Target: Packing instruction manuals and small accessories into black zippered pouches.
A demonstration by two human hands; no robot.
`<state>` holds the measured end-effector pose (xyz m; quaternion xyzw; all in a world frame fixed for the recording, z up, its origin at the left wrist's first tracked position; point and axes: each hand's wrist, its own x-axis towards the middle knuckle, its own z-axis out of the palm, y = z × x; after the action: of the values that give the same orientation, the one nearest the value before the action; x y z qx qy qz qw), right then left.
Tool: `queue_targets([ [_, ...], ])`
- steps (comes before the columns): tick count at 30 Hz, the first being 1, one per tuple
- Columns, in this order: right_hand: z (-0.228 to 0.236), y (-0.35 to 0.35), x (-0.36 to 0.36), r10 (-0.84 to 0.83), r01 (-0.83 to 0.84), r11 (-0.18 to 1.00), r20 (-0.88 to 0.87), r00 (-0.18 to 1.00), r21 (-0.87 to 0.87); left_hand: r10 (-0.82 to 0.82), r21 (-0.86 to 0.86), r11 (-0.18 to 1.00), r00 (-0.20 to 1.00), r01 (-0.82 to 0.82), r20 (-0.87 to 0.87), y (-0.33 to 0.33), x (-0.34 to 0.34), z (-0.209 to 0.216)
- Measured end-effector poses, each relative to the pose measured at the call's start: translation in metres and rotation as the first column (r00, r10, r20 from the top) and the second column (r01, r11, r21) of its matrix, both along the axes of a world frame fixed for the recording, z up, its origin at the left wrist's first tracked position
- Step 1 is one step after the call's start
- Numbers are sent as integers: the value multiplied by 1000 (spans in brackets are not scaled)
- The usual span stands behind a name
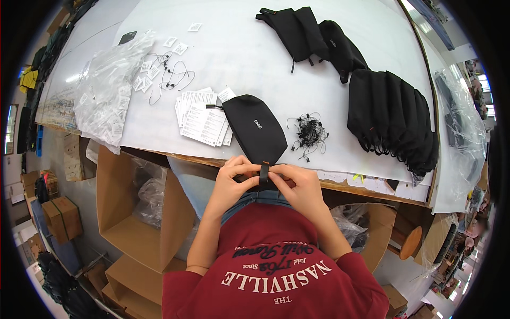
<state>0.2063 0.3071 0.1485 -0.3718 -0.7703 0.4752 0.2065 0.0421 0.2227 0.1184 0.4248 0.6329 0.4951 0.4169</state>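
Note:
A black zip pouch (254,127) with small pale lettering lies near the front edge of the table. A short black strap loop (264,173) hangs from its near end, over the edge. My left hand (235,178) pinches the loop from the left, thumb and fingers bent together. From the right, my right hand (298,183) closes on the same loop with thumb and forefinger. Under the pouch's left side is a fanned stack of white printed cards (201,119). To its right sits a tangle of thin black cords (310,134).
More black pouches stand in a row (390,111) at the right, with others (313,40) behind them. Clear plastic bags (109,87) lie at the left, near loose cords and small white tags (146,74). Below the table edge stands an open cardboard box (125,196).

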Motion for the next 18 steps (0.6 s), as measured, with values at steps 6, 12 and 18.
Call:
queue_targets([
  [6,-7,2,4,127,-144,977,113,985,159,6,-12,1000,1000,-6,5,0,3,5],
  [12,-11,-2,1,98,-96,981,-8,995,168,116,53,992,993,-116,18,-2,9,12],
  [18,-4,4,8,-92,-116,816,-326,941,-566,142,213,951,926,-226,350,-6,5,14],
])
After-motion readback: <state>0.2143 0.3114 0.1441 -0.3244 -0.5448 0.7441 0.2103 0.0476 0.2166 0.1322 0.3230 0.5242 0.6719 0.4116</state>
